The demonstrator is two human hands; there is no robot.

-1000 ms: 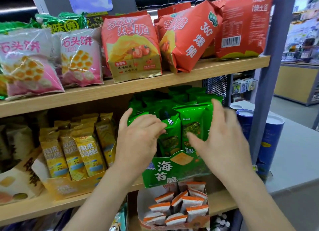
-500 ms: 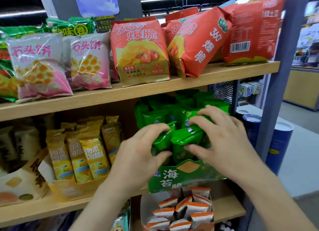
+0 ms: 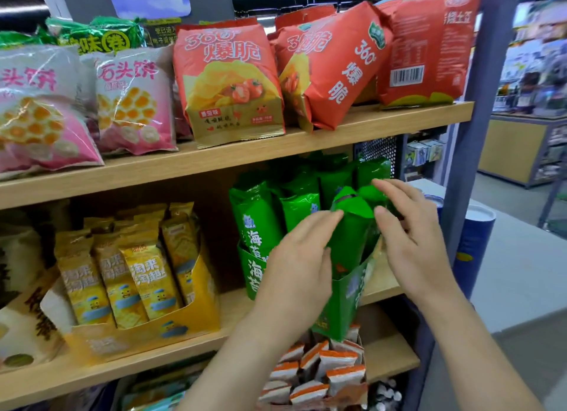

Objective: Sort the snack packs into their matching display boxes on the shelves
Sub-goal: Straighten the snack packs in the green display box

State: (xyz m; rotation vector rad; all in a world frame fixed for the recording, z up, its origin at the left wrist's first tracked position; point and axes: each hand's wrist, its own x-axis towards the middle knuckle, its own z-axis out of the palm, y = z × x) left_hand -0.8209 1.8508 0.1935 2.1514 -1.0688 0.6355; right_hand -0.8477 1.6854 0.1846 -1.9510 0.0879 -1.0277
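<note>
My right grip point(image 3: 408, 241) pinches the crimped top of a green pack point(image 3: 349, 241), with a finger over it and the thumb in front. My left grip point(image 3: 300, 266) is open, its straight fingertips against the pack's side. The pack stands in the green box point(image 3: 343, 297) at the right end of the middle shelf point(image 3: 233, 309), near the front edge, among matching packs. I judge it light, air-puffed and slick, with brittle contents. I'd hold it by the flat top seal or loosely round the sides, since squeezing the middle risks crushing it.
</note>
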